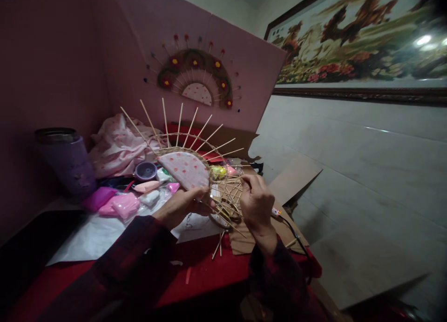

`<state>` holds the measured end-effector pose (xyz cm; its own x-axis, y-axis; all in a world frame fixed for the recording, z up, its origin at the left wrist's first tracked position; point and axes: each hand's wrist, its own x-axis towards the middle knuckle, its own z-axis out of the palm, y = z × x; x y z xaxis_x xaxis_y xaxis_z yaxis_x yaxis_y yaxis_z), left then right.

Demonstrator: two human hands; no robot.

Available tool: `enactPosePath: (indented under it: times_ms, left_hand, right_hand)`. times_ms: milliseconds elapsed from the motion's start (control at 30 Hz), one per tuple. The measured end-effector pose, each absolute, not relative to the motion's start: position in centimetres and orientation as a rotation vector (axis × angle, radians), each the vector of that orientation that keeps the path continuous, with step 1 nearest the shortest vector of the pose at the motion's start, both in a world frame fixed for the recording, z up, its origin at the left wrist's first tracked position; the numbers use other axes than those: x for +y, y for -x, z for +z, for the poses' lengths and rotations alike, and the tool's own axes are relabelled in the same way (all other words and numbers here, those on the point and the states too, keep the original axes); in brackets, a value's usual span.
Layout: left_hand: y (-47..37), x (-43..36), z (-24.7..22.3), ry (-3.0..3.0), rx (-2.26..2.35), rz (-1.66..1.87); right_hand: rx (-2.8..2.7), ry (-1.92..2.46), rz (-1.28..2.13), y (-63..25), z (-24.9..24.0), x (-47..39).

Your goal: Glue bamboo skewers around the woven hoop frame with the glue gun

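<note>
My left hand is closed round the lower edge of a half-round craft piece, its face covered in pale pink fabric with red spots. Thin wooden sticks fan out from its curved rim, which is wrapped in brown twine. A looser strand of twine arcs across the sticks. At the right end of the fan, my right hand is closed in a pinch beside the stick tips; what lies between its fingertips is too small to make out. Loose sticks lie below, between my hands.
A purple tumbler stands at the left, near crumpled pink cloth. Pink packets and a round purple lid lie on the table. Cardboard and a black cable are at the right. A pink board rises behind.
</note>
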<state>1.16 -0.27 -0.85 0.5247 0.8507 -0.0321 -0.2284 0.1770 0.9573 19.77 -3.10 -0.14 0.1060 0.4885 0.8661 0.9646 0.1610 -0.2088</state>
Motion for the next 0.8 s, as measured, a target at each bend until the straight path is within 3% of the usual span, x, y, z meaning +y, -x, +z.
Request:
enactPosePath:
  times_ms: [400, 800]
  left_hand:
    - [-0.7, 0.6, -1.2, -0.981, 0.594, 0.860]
    - [-0.9, 0.6, -1.5, -0.973, 0.580, 0.836]
  right_hand:
    - [-2.092, 1.143, -0.376, -18.9, 0.5, -6.8]
    - [-2.201, 1.208, -0.469, -18.4, 0.7, -6.2]
